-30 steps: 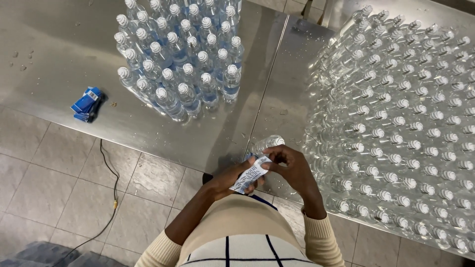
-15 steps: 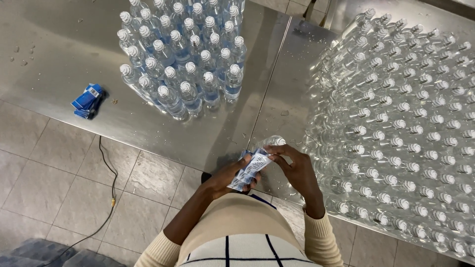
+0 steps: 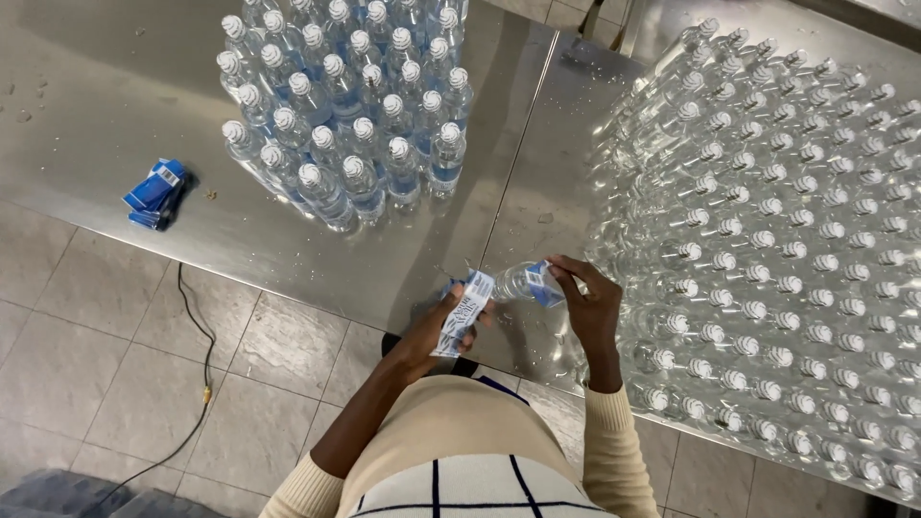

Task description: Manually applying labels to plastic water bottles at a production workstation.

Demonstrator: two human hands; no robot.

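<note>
Bottle: clear plastic bottle [image 3: 519, 283] lies sideways between both hands, above the steel table [image 3: 115, 105] edge.
Left hand: left hand [image 3: 443, 331] pinches a stack of blue-white labels [image 3: 462, 314].
Right hand: right hand [image 3: 588, 305] grips the bottle's cap end, pressing a label on.

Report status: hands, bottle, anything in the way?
Left hand grips label stack. Right hand holds clear bottle, blue label at its neck. Unlabelled bottles crowd right; nothing blocking.

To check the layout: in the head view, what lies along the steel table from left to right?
Blue label stack → labelled bottles → left hand with labels → right hand → unlabelled bottles.
</note>
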